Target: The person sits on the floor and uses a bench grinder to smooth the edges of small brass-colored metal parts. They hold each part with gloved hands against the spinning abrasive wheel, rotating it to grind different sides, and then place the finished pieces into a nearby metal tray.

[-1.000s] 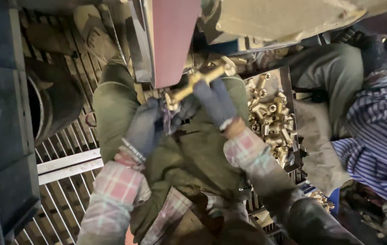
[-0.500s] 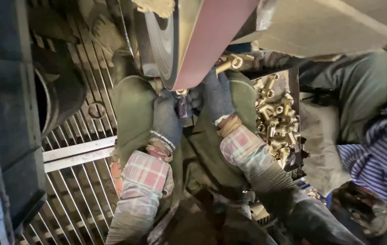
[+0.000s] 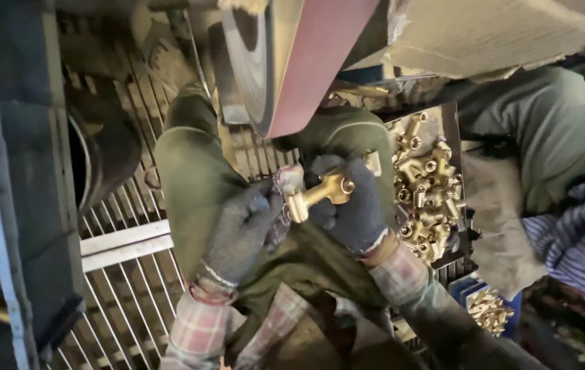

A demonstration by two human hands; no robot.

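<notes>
Lowered from the red-brown sanding belt since half a second ago: shiny T-shaped brass fitting, now over the lap, pinched between dark-gloved left hand and right hand. Probably mid-batch; heaped brass fittings in dark tray alongside.

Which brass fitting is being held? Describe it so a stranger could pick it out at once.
Start at the red sanding belt at top centre and drop to the two gloved hands below it. The fitting sits between the left hand and right hand. Unlike the loose fittings heaped in the tray to the right, it alone is gripped.
</notes>
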